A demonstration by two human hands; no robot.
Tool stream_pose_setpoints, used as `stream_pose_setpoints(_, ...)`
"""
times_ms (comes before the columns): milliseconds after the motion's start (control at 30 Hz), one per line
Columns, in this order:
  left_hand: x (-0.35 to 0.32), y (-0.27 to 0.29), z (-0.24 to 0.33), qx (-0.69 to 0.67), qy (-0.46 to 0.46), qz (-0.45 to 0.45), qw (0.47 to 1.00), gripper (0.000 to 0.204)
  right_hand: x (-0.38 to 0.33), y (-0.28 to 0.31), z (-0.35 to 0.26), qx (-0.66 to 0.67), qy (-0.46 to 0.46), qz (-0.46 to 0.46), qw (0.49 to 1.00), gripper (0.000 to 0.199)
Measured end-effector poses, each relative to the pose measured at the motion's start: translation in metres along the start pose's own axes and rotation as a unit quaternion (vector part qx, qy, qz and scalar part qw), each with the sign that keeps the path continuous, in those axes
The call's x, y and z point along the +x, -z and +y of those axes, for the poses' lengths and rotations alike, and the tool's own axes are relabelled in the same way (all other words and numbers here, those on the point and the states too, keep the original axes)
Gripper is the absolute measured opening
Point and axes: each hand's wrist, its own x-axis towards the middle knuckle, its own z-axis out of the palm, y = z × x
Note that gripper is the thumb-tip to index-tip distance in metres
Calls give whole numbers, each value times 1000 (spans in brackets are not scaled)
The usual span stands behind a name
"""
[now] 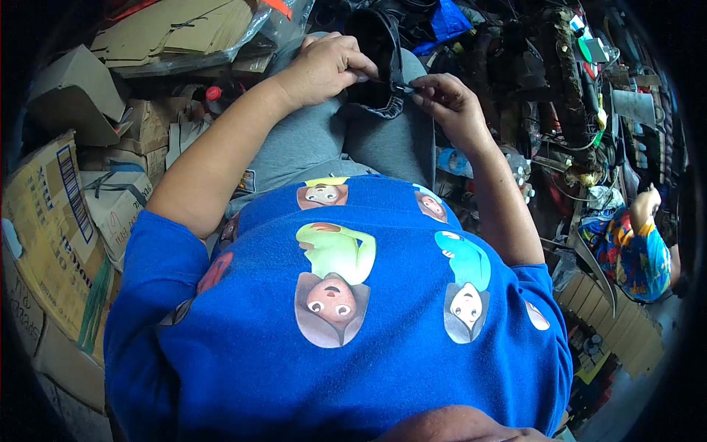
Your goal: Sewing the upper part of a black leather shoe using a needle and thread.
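Note:
A black shoe-like item (390, 44) with a dark hollow inside and a gathered edge rests on my grey-trousered knees. My left hand (331, 68) comes in from the left, its thumb and fingers pinched at the item's opening. From the right, my right hand (449, 103) pinches a small dark piece, seemingly a strap end, beside a narrow band on the item's side. Whether that piece is fixed to the band is too small to tell.
Cardboard boxes (62, 221) crowd the left, with flattened cardboard (173, 37) under plastic at the far left. A bottle (453, 162) lies beside my right forearm. Dark cluttered goods fill the right, where another person in colourful clothes (637, 250) is near a slatted wooden surface (615, 324).

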Motion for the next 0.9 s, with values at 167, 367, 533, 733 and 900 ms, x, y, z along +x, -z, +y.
stream_pose_setpoints(167, -1, 2, -3, -10, -3, 3, 1000, 14, -1, -4, 5, 112, -36, 30, 993, 26)
stream_pose_setpoints(367, -1, -3, 11, 16, 29, 12, 999, 11, 3, -15, 8, 176, -81, 7, 981, 24)
stream_pose_setpoints(533, 11, -5, 20, -15, 96, -22, 995, 13, 10, -17, -1, 163, -88, 8, 983, 20)
stream_pose_setpoints(733, 16, -15, 23, -57, 54, 21, 997, 13, 19, -10, -3, 129, -107, 8, 986, 16)
stream_pose_setpoints(900, -7, 5, 17, -13, -24, 72, 997, 14, 16, 6, 5, 209, -129, 0, 969, 11)
